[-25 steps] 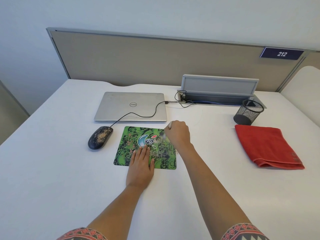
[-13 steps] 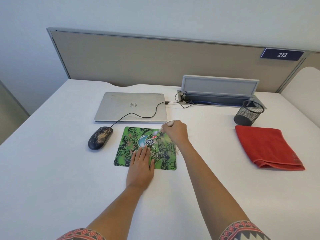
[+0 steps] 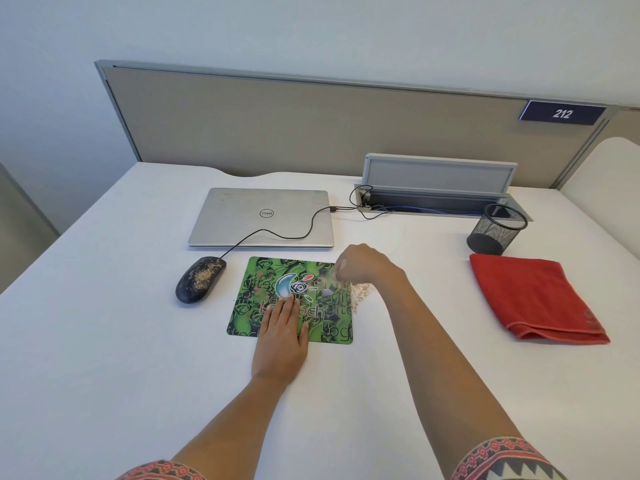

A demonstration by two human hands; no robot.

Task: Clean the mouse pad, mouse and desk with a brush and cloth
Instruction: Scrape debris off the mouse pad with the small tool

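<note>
A green patterned mouse pad (image 3: pixel 263 299) lies flat on the white desk (image 3: pixel 104 341). My left hand (image 3: pixel 282 337) rests flat on the pad's near edge, fingers straight. My right hand (image 3: pixel 367 268) hovers over the pad's right edge, fingers curled round a small brush that is blurred and mostly hidden. Sandy crumbs (image 3: pixel 362 291) lie on the desk just off the pad's right side. A black wired mouse (image 3: pixel 199 284), speckled with the same crumbs, sits left of the pad. A folded red cloth (image 3: pixel 533 299) lies at the right.
A shut silver laptop (image 3: pixel 263 216) lies behind the pad, with the mouse cable across it. A black mesh pen cup (image 3: pixel 497 230) stands by an open cable tray (image 3: pixel 440 188). A partition closes the back of the desk.
My right hand swept rightward across the pad, and crumbs now lie on the desk beyond the pad's right edge. My left hand has stayed in place.
</note>
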